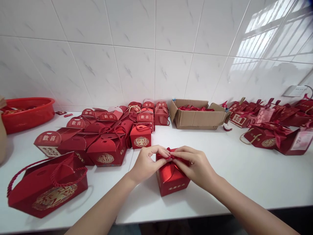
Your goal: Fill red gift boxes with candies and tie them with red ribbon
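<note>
Between your two hands, directly under your fingertips, stands a small red gift box on the white tabletop. It is cube-shaped and glossy, with a line of gold lettering low on the face nearest you and folded flaps on top. A red ribbon crosses its top. Your left hand curls in from the box's left, thumb and forefinger pinched on the ribbon. Your right hand curls in from the right, fingertips pinched on the same ribbon, nearly touching the left. Beyond your left hand crowd many finished red boxes; beyond your right sits an open cardboard carton.
</note>
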`<state>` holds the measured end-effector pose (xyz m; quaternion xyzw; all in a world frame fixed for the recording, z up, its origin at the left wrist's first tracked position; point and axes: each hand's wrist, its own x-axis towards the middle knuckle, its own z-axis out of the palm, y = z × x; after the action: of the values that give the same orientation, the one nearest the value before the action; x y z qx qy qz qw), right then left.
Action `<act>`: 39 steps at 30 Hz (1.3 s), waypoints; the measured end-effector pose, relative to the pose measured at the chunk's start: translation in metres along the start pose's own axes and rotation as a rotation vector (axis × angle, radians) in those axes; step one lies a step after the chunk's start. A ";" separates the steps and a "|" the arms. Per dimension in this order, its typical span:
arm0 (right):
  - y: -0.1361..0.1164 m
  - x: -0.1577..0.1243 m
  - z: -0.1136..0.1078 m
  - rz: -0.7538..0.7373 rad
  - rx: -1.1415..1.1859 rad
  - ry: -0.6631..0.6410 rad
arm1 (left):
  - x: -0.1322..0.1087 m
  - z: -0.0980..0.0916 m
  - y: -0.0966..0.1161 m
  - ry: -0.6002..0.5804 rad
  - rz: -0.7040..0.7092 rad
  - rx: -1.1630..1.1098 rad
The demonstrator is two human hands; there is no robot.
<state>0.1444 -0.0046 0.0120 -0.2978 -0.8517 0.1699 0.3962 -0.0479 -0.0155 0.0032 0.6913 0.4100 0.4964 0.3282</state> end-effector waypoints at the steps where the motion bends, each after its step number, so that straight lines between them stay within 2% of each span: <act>1: 0.000 0.000 0.000 0.028 -0.002 -0.002 | 0.000 -0.001 0.000 -0.018 -0.006 0.001; 6: 0.000 -0.001 0.004 0.110 -0.026 0.003 | -0.002 -0.005 0.002 -0.066 0.028 0.041; 9: -0.001 0.000 0.005 0.140 -0.050 -0.001 | -0.002 -0.006 0.001 -0.061 0.056 0.078; 12: -0.004 0.003 0.002 0.245 -0.002 -0.052 | -0.001 -0.006 -0.002 -0.035 0.137 0.155; 16: -0.005 0.009 -0.005 0.441 0.387 -0.249 | -0.001 -0.006 -0.004 0.026 0.343 0.234; 19: -0.002 0.009 -0.004 0.523 0.708 -0.288 | -0.001 -0.003 -0.004 0.040 0.404 0.243; 22: 0.000 0.005 0.002 0.553 0.819 -0.215 | -0.001 0.002 -0.005 0.078 0.344 0.268; 26: 0.000 0.000 0.010 0.604 0.793 -0.090 | -0.001 0.005 -0.002 0.243 0.242 0.237; 28: -0.001 -0.001 0.012 0.613 0.761 -0.057 | -0.001 0.003 0.002 0.196 0.254 0.287; 31: -0.002 0.000 0.012 0.584 0.696 -0.039 | -0.002 -0.001 0.009 0.016 0.263 0.356; 32: -0.002 0.001 0.012 0.571 0.670 -0.037 | -0.002 -0.002 0.010 -0.011 0.248 0.353; 36: -0.002 0.002 0.008 0.528 0.588 -0.037 | 0.000 -0.002 0.011 -0.006 0.150 0.334; 39: 0.000 0.002 0.005 0.472 0.526 -0.046 | 0.003 -0.002 0.010 -0.019 0.127 0.305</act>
<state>0.1394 -0.0042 0.0099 -0.3703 -0.6953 0.4768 0.3900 -0.0465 -0.0175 0.0133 0.7623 0.4330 0.4415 0.1911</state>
